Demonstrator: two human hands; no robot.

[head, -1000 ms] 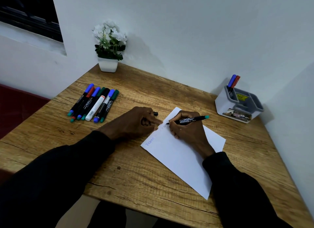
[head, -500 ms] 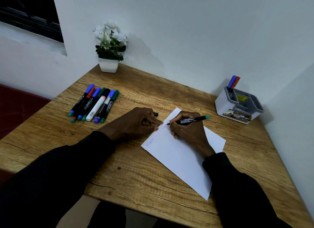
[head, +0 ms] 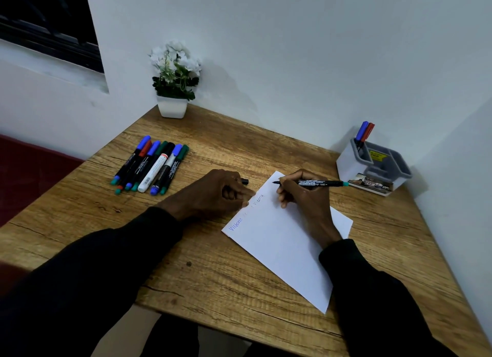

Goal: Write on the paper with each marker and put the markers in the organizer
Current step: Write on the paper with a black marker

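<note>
I see a matt, grainy wooden table [head: 213, 276] under smooth white paper [head: 282, 250]. The organizer [head: 348, 164] looks like smooth grey plastic.

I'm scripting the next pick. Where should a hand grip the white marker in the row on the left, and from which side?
Grip the white marker from above, near its lower end, fingertips along its length. It lies flat with markers tight on both flanks, so a mid-barrel side pinch looks blocked.

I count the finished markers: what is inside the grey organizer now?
Two markers stand in the back left compartment of the organizer: a blue-capped marker and a red-capped marker. Their lower ends are hidden by its wall.
</note>
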